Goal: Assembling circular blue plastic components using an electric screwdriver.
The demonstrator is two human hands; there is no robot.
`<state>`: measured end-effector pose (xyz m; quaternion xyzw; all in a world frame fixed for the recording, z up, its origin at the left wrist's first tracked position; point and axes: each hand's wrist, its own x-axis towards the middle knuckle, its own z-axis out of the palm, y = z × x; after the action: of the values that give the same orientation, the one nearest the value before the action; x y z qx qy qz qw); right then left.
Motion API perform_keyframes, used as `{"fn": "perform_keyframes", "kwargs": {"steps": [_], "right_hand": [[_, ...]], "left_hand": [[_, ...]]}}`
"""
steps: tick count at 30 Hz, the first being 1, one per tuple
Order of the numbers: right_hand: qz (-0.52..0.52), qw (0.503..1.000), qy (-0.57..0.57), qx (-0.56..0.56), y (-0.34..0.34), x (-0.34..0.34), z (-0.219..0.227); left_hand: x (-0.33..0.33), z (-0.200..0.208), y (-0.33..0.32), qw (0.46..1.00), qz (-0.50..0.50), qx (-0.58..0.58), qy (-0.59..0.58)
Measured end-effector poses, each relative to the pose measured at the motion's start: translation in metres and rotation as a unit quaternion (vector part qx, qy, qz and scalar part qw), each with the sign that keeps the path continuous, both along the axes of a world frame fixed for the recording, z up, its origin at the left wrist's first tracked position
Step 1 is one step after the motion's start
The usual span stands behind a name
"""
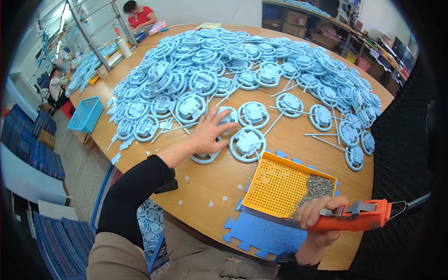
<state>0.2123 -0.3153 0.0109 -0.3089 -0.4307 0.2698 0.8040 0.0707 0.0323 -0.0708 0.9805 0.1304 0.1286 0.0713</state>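
Observation:
My left hand (212, 133) reaches over the near edge of the pile with its fingers spread. Under and beside it lie light blue ring-shaped plastic parts, one partly covered by the fingers; whether they touch it I cannot tell. Another ring part (248, 144) rests just right of the hand, and one more (253, 115) lies behind that. In my right hand (322, 217) is an orange electric screwdriver (359, 215), held sideways. Those fingertips are at the near right corner of a yellow perforated tray (255, 189), beside a heap of small metal screws (321, 186).
A large pile of blue ring parts (200, 56) with long stems covers the wooden table (205, 186). Blue foam mats (266, 233) lie beneath and before the tray. At left are a blue basket (86, 114) and a metal ladder frame (93, 35). Two people sit farther back.

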Motion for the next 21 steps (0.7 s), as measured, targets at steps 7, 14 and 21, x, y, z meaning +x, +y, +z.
{"fn": "perform_keyframes", "kwargs": {"steps": [7,14,21], "right_hand": [[0.004,1.0,-0.019,0.003,-0.002,0.007,-0.005],[-0.011,0.999,-0.041,-0.003,0.002,0.002,-0.003],[0.005,0.999,-0.042,-0.001,0.0,0.004,-0.007]], "left_hand": [[-0.061,0.035,-0.047,0.999,-0.045,-0.01,-0.009],[-0.076,0.006,0.04,0.944,0.319,0.079,-0.04],[-0.058,0.011,0.025,0.963,0.256,0.07,-0.051]]}}
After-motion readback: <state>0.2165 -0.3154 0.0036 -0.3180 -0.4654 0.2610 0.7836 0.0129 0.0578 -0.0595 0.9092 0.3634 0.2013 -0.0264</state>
